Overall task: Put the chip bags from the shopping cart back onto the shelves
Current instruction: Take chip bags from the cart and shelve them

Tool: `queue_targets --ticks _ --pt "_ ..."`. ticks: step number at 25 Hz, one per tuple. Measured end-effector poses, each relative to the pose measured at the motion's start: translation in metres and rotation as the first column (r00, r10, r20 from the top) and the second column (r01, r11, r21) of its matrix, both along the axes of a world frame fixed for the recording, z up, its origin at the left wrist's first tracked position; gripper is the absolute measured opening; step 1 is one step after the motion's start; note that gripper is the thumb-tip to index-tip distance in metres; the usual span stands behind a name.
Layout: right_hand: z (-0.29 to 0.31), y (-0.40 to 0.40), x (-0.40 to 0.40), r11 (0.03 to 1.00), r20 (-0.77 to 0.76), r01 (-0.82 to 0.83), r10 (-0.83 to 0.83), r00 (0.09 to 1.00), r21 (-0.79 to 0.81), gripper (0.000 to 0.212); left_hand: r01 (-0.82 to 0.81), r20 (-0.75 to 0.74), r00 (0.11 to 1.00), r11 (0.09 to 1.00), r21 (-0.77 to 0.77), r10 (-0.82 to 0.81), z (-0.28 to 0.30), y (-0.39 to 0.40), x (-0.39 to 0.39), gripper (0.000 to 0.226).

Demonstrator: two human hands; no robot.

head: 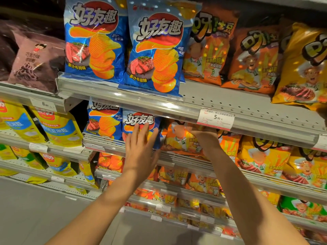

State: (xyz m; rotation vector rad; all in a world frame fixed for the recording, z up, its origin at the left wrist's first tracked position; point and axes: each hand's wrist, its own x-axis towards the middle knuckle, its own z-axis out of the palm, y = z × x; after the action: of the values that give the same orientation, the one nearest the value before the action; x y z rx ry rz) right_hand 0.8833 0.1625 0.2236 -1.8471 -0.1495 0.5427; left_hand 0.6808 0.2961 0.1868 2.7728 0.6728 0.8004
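Note:
An orange chip bag (180, 140) stands on the second shelf (185, 161), just under the upper shelf's front rail. My right hand (205, 138) reaches over its top right corner and grips it there; the fingertips are hidden behind the rail. My left hand (141, 149) is spread with straight fingers against the front of a blue chip bag (139, 121) to the left of the orange one. The shopping cart is out of view.
The upper shelf (212, 99) carries two blue bags (154, 50), orange bags (208, 48) and a yellow bag (304, 68), with a price tag (215, 119) on its rail. Yellow corn snack bags (58, 128) fill the shelves at left. More orange and yellow bags fill the lower rows.

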Motion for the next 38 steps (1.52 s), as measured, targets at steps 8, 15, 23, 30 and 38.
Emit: queue_targets --ticks 8,15,23,30,38 --pt "-0.013 0.009 -0.043 0.991 0.23 0.06 -0.086 0.969 0.118 0.032 0.08 -0.107 0.99 0.991 -0.103 -0.091 0.018 0.029 0.004 0.074" --pt "-0.019 -0.005 -0.072 0.97 0.712 0.216 -0.074 0.698 -0.11 0.048 0.089 -0.1 0.99 0.986 -0.14 -0.103 0.029 0.031 0.001 0.078" --pt "-0.027 -0.021 -0.094 0.887 0.675 -0.054 0.387 0.628 -0.458 0.053 0.175 -0.149 0.969 0.972 -0.155 -0.198 0.038 0.037 -0.002 0.085" --pt "-0.025 -0.08 -0.139 0.983 0.717 0.021 0.12 0.687 -0.185 0.067 0.345 0.003 0.938 0.936 -0.069 -0.346 0.026 -0.02 -0.002 0.065" --pt "-0.016 -0.296 -0.134 0.938 0.67 0.332 -0.181 0.72 -0.104 0.057 0.606 0.056 0.794 0.779 -0.163 -0.606 0.008 -0.176 0.057 0.053"
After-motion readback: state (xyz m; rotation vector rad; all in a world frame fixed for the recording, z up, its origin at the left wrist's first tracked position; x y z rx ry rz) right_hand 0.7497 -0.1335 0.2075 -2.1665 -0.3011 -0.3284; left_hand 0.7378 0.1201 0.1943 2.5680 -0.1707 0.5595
